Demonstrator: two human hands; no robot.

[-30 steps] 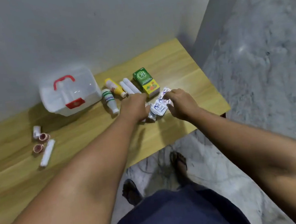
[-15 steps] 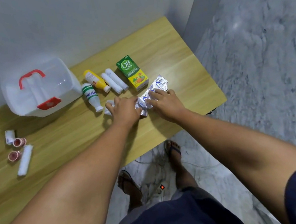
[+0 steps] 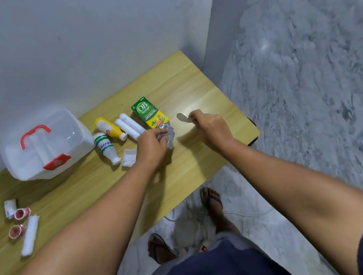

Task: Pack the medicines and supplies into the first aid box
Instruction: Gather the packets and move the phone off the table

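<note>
At frame centre, the left hand clutches crumpled foil blister packs above the tabletop; their long axis cannot be told. The right hand pinches a small foil piece. The closed first aid box sits left.

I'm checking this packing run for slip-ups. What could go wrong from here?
The left hand bunches the foil blister strips, so they may crease or spill. The right hand pinches a small pale scrap that could get packed by mistake. The first aid box looks closed, with both hands occupied.
</note>
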